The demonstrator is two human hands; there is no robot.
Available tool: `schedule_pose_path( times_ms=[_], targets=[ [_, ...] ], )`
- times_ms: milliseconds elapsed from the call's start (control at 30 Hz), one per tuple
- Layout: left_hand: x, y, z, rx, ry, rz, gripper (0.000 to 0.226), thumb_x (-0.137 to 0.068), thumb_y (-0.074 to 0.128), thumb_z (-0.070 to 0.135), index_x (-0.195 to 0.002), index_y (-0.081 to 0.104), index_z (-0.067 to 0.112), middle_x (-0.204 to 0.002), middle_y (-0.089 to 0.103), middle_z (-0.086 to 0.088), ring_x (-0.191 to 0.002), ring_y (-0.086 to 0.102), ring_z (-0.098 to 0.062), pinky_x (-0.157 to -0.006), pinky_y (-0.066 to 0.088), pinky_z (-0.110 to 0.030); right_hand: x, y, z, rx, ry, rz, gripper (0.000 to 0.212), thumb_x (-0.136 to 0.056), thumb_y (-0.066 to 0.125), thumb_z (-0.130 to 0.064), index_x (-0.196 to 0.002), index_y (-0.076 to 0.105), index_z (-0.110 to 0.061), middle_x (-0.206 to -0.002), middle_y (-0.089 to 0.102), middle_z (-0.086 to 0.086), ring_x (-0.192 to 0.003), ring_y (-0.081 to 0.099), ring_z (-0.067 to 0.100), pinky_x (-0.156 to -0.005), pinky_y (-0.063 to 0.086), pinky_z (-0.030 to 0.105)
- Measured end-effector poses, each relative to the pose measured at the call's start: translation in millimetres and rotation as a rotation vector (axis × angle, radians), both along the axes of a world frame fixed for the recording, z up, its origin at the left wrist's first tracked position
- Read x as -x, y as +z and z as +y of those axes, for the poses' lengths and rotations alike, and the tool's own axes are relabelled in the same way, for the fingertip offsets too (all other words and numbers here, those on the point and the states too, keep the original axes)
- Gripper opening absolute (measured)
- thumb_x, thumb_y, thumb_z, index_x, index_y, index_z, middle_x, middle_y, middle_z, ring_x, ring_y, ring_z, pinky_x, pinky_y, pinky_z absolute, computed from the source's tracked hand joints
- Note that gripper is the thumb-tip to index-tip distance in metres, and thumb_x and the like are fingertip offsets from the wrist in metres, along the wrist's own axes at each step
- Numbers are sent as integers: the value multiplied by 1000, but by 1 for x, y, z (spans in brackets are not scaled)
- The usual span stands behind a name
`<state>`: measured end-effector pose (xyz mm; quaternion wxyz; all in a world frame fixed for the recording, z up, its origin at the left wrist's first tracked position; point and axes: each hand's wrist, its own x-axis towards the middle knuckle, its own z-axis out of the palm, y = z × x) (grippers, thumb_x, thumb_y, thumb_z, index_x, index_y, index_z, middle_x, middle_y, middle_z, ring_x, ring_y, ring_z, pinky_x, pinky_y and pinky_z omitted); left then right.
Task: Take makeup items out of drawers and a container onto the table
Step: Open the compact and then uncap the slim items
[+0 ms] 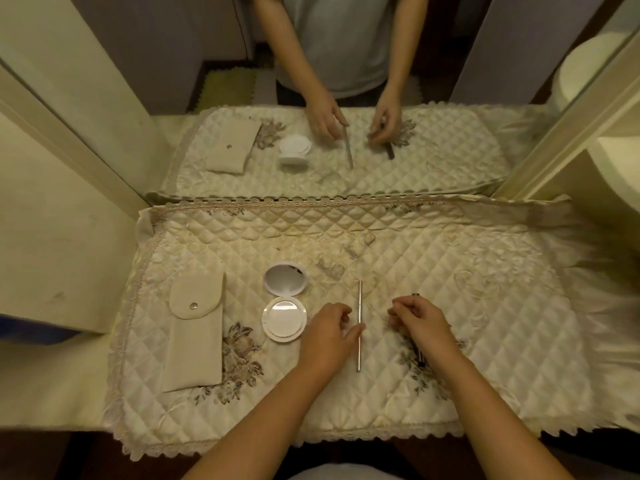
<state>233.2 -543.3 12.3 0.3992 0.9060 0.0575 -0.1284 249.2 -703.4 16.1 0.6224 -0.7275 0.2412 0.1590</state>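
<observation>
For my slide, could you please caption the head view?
Both hands set a silver stick beside an open compact.

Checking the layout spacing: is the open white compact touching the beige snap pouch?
Apart. The head view shows quilted cloth plainly between the open white compact and the beige snap pouch.

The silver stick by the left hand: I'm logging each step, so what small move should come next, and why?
Probably let go of the silver stick and draw the left hand back. The stick already lies flat on the quilted cloth, beside the open compact, with only a fingertip touching it.
</observation>
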Motion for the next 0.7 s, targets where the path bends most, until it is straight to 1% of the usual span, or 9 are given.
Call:
schedule_pose_path(
  times_ms=[100, 167, 233, 300, 400, 500, 533, 600, 700],
  targets=[
    [-10, -11, -26, -109, 5, 68, 33, -78, 65, 34, -102, 53, 14, -101, 59, -7, -92, 57, -24, -75, 43, -33, 8, -3, -6, -13, 34, 1, 13, -89, 53, -10, -99, 60, -4, -84, 64, 7, -70, 62, 13, -62, 51, 15],
    [-13, -18, -36, -187, 16, 70, 28, -79, 64, 30, -98, 53, 14, -101, 59, -8, -91, 56, -25, -74, 43, -35, 11, -3, -10, -24, 47, 5, 12, -89, 52, -9, -99, 58, -4, -85, 64, 9, -69, 61, 14, -54, 49, 9],
    [-13, -22, -40, -199, 59, 51, 19, -81, 58, 22, -98, 55, 13, -101, 61, -9, -91, 57, -26, -75, 44, -36, 13, -2, -13, -52, 42, 16, 11, -90, 53, -10, -99, 57, -6, -87, 63, 11, -68, 60, 14, -50, 48, 7],
    [-13, -22, -39, -116, 92, 61, 16, -82, 55, 18, -97, 59, 13, -96, 64, -7, -87, 58, -24, -74, 45, -34, 14, -2, -16, -82, 34, 23, 11, -90, 52, -11, -99, 57, -6, -86, 64, 10, -68, 60, 13, -50, 48, 9],
    [-7, -13, -36, 102, 49, 97, 11, -80, 59, 12, -88, 64, 17, -77, 62, 2, -68, 56, -11, -64, 43, -22, 12, 1, -18, -122, 36, 18, 10, -90, 52, -13, -96, 60, -10, -83, 66, 3, -69, 61, 13, -57, 48, 17],
    [4, 0, -32, 330, 64, 155, 19, -79, 60, 3, -77, 62, 23, -68, 59, 6, -50, 55, 2, -58, 46, -17, 9, 5, -18, -147, 53, -2, 17, -88, 56, -16, -100, 64, -7, -85, 67, 3, -71, 61, 13, -61, 49, 22],
    [7, 2, -30, 362, 62, 164, 21, -79, 60, 2, -77, 63, 23, -67, 59, 5, -49, 55, 3, -56, 46, -16, 9, 6, -17, -151, 61, -10, 18, -87, 58, -17, -101, 64, -8, -86, 68, 4, -71, 62, 12, -61, 49, 21],
    [11, 5, -26, 383, 51, 165, 22, -79, 61, 2, -77, 63, 23, -68, 59, 4, -50, 56, 1, -54, 45, -13, 9, 7, -17, -176, 76, -30, 11, -86, 59, -16, -93, 65, -11, -81, 67, 3, -67, 62, 10, -61, 47, 22],
    [13, 8, -26, 383, 60, 163, 22, -79, 60, 3, -74, 62, 24, -67, 58, 4, -51, 57, -2, -55, 45, -15, 9, 9, -14, -269, 73, -43, 8, -86, 58, -9, -83, 64, -13, -74, 64, 4, -60, 62, 7, -58, 47, 21]
  ],
)
